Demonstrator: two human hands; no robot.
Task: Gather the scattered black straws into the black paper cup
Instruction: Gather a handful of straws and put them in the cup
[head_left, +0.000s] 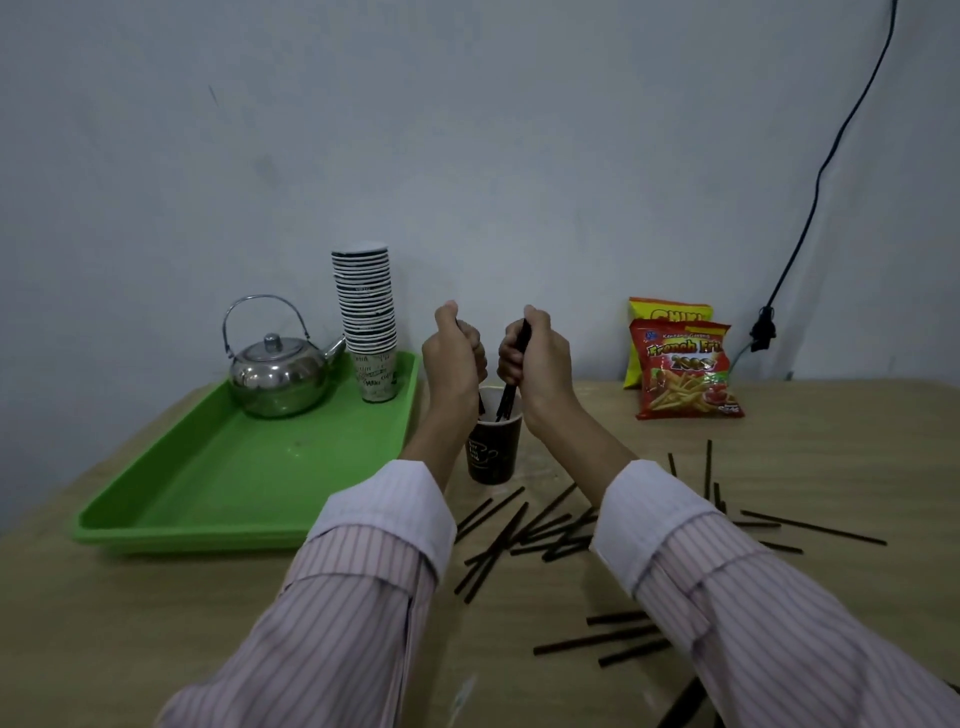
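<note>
The fingers (511, 353) of the right hand (537, 358) are curled shut around a small bunch of black straws (509, 397), held upright with the lower ends inside the mouth of the black paper cup (492, 452). The fingers (475, 345) of the left hand (453, 358) are likewise closed; a dark straw tip shows at the top of the fist and another dark length below it at the cup rim, so a straw is judged to be held there too. Both hands are poised directly above the cup, which stands upright on the bench (156, 613), just right of the green tray (249, 483).

The step in hand is judged to be the delivery of a gathered batch into the cup. The task is assessed as well short of complete: many loose straws (524, 535) lie on the bench in front of the cup and to its right, some crossed over one another, with more near the lower right edge of the view, partly hidden by the sleeve.

Next, release of both grips is called for so that the straws drop fully in, with care that the light cup is not tipped. A return to the nearest heap is then required.
</note>
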